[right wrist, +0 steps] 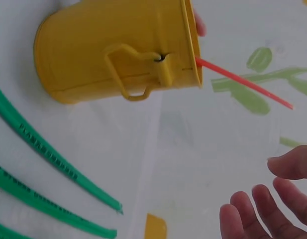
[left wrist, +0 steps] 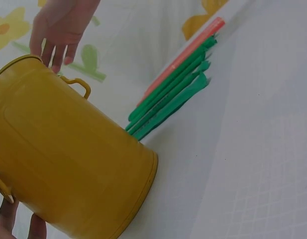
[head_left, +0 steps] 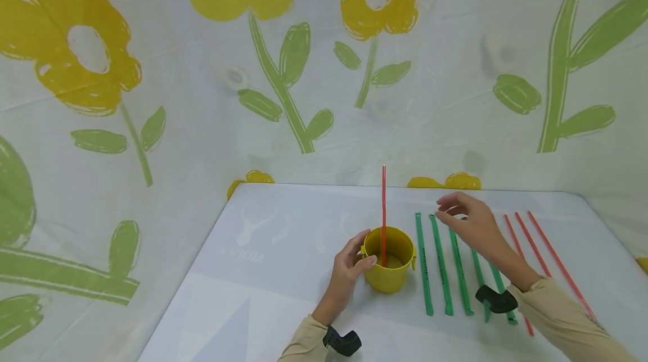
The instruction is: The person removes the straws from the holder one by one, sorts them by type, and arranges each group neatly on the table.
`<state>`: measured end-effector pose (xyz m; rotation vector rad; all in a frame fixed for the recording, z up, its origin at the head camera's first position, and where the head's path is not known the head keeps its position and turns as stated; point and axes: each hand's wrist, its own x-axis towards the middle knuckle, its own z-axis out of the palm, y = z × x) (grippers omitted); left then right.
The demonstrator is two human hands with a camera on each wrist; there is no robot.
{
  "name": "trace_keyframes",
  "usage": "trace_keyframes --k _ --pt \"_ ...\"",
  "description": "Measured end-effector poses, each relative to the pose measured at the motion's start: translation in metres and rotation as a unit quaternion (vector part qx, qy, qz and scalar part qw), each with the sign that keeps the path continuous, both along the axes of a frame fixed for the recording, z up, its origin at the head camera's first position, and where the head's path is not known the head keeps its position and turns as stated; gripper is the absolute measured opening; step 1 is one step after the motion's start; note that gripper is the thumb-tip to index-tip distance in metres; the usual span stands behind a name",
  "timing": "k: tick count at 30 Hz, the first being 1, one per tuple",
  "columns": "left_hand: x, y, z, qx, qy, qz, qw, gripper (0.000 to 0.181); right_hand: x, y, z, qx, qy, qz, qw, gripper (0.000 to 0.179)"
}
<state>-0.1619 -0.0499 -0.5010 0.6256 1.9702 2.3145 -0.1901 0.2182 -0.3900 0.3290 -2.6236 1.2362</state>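
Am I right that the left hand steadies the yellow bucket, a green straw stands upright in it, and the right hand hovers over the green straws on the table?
Not quite: the straw standing in the yellow bucket is red, as the head view shows. The rest holds: the left hand steadies the bucket, and the right hand hovers over the green straws on the table.

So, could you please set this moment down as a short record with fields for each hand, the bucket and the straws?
Left hand: left hand holds the side of the yellow bucket, fingers curled against its wall.
Right hand: right hand hovers over the green straws, fingers relaxed, holding nothing.
Bucket: upright on the white table, with one red straw standing in it.
Green straws: lying side by side to the right of the bucket.
Red straws: more red straws lie further right.
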Motion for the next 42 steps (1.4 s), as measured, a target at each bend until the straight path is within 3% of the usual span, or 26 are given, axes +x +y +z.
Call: trace_keyframes --k 5,18,42 --pt "0.001 0.001 0.001 0.003 0.006 0.0 1.0 0.056 -0.002 -0.011 0.003 -0.019 -0.018 0.015 0.9995 0.025" --pt "0.001 0.002 0.001 0.002 0.009 0.006 0.9999 0.057 -0.009 -0.038 0.003 -0.033 -0.017 0.031 0.9989 0.02" --pt "0.002 0.003 0.003 -0.006 -0.002 0.009 0.9999 0.055 -0.021 -0.079 -0.005 -0.113 -0.051 0.028 0.9919 0.029"
